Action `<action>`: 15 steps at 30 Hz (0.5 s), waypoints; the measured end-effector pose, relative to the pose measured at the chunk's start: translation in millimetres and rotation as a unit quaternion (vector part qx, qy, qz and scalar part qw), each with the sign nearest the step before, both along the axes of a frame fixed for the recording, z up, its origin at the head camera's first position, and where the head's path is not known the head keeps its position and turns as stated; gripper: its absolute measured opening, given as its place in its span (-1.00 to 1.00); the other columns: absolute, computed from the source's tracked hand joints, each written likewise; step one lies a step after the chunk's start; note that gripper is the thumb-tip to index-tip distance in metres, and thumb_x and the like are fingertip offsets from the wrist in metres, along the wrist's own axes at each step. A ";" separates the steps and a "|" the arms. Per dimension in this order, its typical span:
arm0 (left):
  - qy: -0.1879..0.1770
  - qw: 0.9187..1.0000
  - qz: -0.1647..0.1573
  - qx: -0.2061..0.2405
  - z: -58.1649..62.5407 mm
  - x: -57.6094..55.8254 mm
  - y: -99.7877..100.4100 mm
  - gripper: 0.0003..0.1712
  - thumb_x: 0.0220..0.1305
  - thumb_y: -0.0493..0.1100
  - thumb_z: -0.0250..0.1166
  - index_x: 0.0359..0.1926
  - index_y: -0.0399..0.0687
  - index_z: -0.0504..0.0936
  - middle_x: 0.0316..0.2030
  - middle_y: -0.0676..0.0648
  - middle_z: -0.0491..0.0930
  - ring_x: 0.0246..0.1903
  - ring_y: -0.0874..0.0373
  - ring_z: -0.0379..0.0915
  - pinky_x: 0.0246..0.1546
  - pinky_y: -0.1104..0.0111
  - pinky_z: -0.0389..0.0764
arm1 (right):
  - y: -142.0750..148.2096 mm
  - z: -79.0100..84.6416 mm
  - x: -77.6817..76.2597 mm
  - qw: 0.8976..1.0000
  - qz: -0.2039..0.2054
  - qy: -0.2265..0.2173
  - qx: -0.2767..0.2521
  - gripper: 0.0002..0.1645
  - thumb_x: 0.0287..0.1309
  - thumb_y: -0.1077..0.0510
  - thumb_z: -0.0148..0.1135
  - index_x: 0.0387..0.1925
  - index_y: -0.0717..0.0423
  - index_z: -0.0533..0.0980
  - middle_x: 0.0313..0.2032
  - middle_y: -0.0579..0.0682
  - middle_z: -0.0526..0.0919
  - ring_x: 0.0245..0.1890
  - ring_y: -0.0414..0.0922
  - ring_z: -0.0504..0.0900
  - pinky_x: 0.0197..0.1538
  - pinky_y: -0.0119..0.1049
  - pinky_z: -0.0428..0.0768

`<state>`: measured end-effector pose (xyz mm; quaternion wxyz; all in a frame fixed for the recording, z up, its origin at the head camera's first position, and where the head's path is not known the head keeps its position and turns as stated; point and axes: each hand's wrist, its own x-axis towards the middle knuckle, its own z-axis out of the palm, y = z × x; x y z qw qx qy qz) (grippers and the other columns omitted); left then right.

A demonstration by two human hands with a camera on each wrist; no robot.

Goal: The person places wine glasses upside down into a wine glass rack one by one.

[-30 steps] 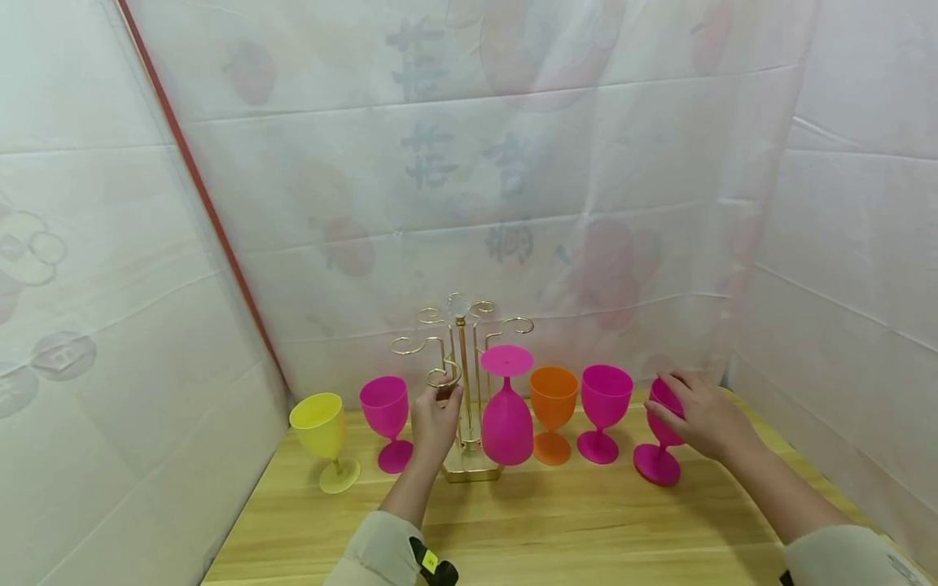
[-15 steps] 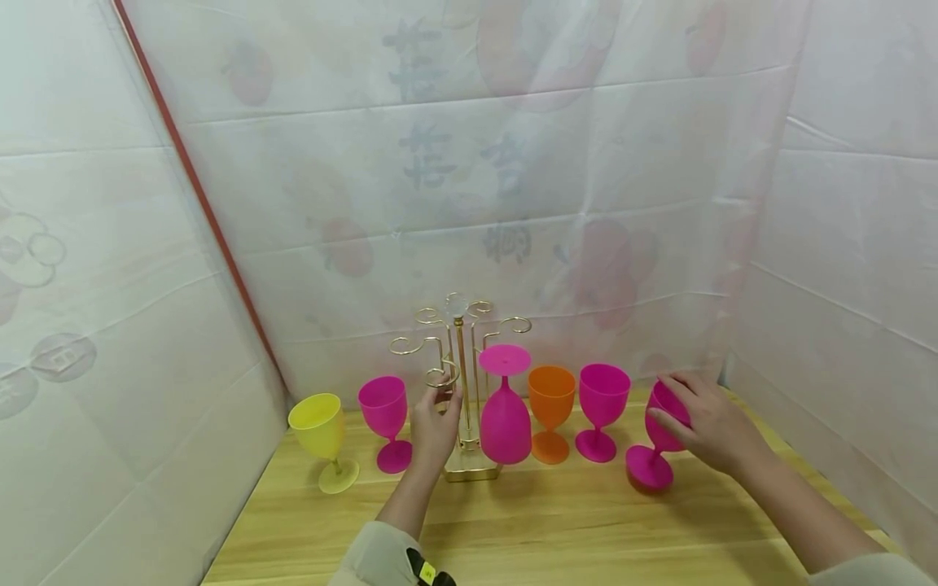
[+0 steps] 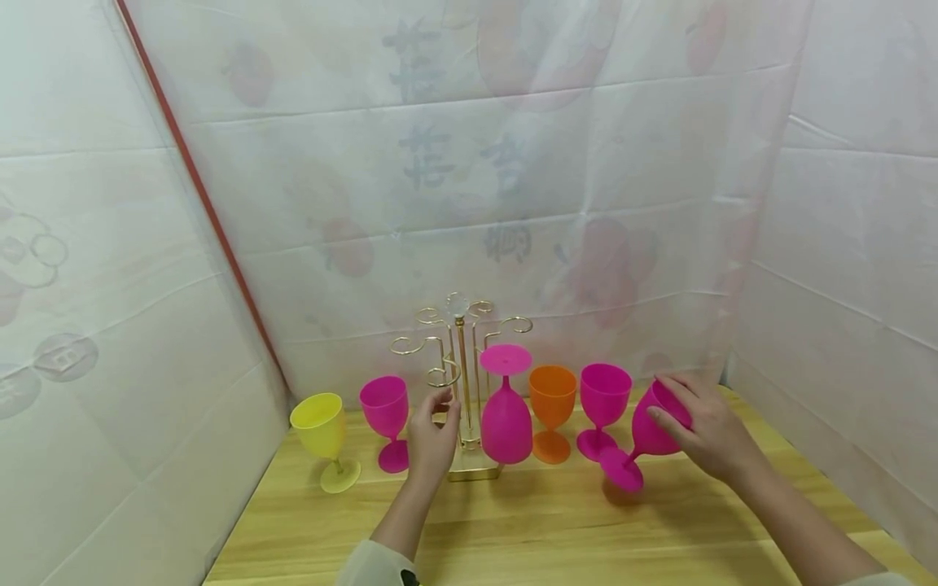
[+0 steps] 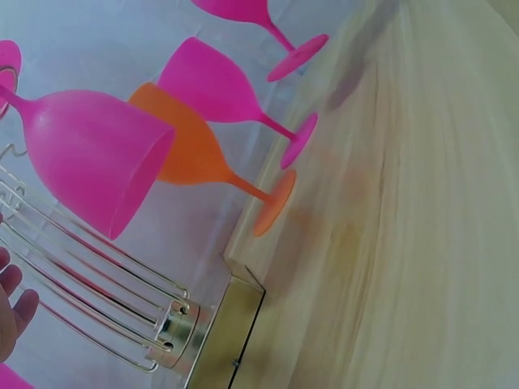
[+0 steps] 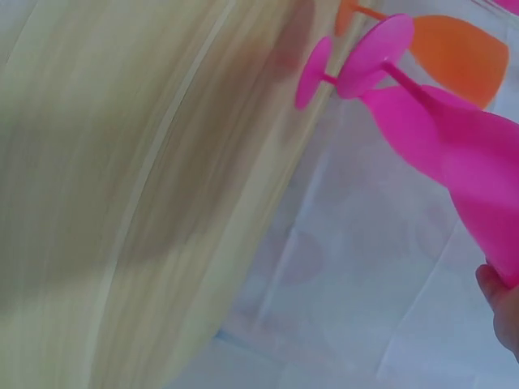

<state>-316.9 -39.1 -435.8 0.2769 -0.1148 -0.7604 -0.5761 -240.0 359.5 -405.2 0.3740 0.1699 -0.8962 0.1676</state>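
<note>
At the right, my right hand (image 3: 707, 427) grips the bowl of a pink goblet (image 3: 655, 431) tilted with its foot toward the left and off the table. The right wrist view shows this goblet (image 5: 478, 162) with fingertips at its bowl. My left hand (image 3: 434, 435), fingers loosely bent and holding nothing, is just below the front hook of a gold goblet rack (image 3: 463, 358). From one hook of the rack, another pink goblet (image 3: 506, 423) hangs upside down by its foot. Left-hand fingers (image 4: 24, 308) show near the rack's wires in the left wrist view.
Upright on the wooden table (image 3: 528, 529) stand a yellow goblet (image 3: 320, 427) and a pink goblet (image 3: 384, 407) left of the rack. An orange goblet (image 3: 553, 395) and another pink goblet (image 3: 605, 395) stand right of it. A pale printed curtain (image 3: 469, 163) encloses the back and sides.
The right-hand goblet has gone from nearly upright to tilted, its foot swinging left and lifting. My left hand has lowered slightly away from the rack's front hook.
</note>
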 end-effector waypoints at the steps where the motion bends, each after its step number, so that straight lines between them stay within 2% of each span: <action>1: 0.000 1.000 -0.002 0.002 -0.4 1.6 -0.7 -0.74 0.27 -0.20 0.33 -0.01 -0.07 0.65 -0.13 -0.01 0.66 -0.15 0.12 0.61 -0.30 0.41 0.66 | -1.4 -0.3 0.6 1.000 -0.002 -0.010 -0.011 -0.36 0.11 0.10 0.37 0.23 0.20 0.47 0.13 0.09 0.52 0.12 0.12 0.47 0.17 -0.35 0.40; 3: 0.001 1.000 -0.003 0.003 -0.8 4.8 -2.0 -0.74 0.27 -0.21 0.33 -0.01 -0.07 0.65 -0.14 -0.01 0.66 -0.15 0.12 0.60 -0.31 0.41 0.66 | -3.8 -1.0 2.0 0.999 -0.007 -0.033 -0.032 -0.38 0.19 0.08 0.31 0.26 0.18 0.44 0.17 0.14 0.50 0.15 0.17 0.45 0.14 -0.03 0.50; 5: 0.008 1.000 -0.005 0.004 -0.5 7.9 -3.2 -0.74 0.26 -0.23 0.33 -0.03 -0.12 0.65 -0.17 -0.01 0.67 -0.17 0.11 0.61 -0.33 0.41 0.65 | -6.4 -1.2 3.3 0.997 -0.011 -0.054 -0.055 -0.39 0.25 0.06 0.26 0.29 0.18 0.42 0.19 0.17 0.48 0.17 0.22 0.44 0.01 0.27 0.49; 7: 0.017 1.000 -0.006 0.004 -0.6 10.8 -4.1 -0.76 0.26 -0.24 0.33 -0.05 -0.17 0.65 -0.20 -0.01 0.67 -0.20 0.11 0.61 -0.36 0.42 0.65 | -8.4 -1.2 4.7 0.994 -0.009 -0.073 -0.082 -0.41 0.30 0.06 0.21 0.30 0.18 0.40 0.22 0.19 0.46 0.18 0.25 0.42 0.01 0.36 0.46; 9: 0.023 1.000 -0.008 0.006 -1.1 14.3 -4.5 -0.78 0.25 -0.25 0.34 -0.08 -0.17 0.66 -0.23 0.00 0.67 -0.23 0.12 0.61 -0.38 0.42 0.64 | -10.7 -1.3 6.0 0.991 -0.004 -0.085 -0.106 -0.42 0.32 0.06 0.18 0.31 0.18 0.40 0.23 0.22 0.45 0.18 0.28 0.42 0.01 0.36 0.48; 10: 0.027 1.000 -0.009 0.006 -1.8 15.8 -4.6 -0.79 0.25 -0.25 0.34 -0.09 -0.19 0.66 -0.24 0.00 0.67 -0.24 0.12 0.60 -0.39 0.42 0.64 | -12.0 -1.1 6.8 0.989 -0.002 -0.091 -0.116 -0.42 0.33 0.06 0.17 0.32 0.17 0.40 0.24 0.21 0.45 0.19 0.28 0.42 0.01 0.31 0.50; 11: 0.029 0.999 -0.010 0.008 -2.1 17.5 -4.6 -0.80 0.24 -0.25 0.34 -0.10 -0.17 0.67 -0.26 0.02 0.67 -0.25 0.13 0.60 -0.40 0.43 0.63 | -12.9 -1.3 7.3 0.987 -0.001 -0.098 -0.126 -0.42 0.34 0.05 0.16 0.33 0.16 0.39 0.25 0.22 0.44 0.20 0.29 0.41 0.05 0.16 0.56; 13: 0.036 0.999 -0.010 0.010 -3.3 20.2 -4.2 -0.81 0.24 -0.25 0.34 -0.12 -0.16 0.67 -0.28 0.03 0.67 -0.27 0.14 0.60 -0.40 0.42 0.63 | -14.6 -2.0 8.2 0.984 0.001 -0.109 -0.142 -0.43 0.37 0.04 0.12 0.34 0.13 0.38 0.26 0.23 0.44 0.20 0.28 0.41 0.08 -0.22 0.57; 15: 0.043 0.999 -0.010 0.010 -4.4 22.2 -2.8 -0.83 0.24 -0.25 0.35 -0.13 -0.13 0.68 -0.30 0.05 0.67 -0.29 0.17 0.60 -0.39 0.43 0.63 | -16.2 -3.5 8.8 0.980 -0.002 -0.119 -0.161 -0.44 0.40 0.02 0.09 0.35 0.10 0.38 0.26 0.22 0.44 0.20 0.17 0.42 -0.02 -0.54 0.48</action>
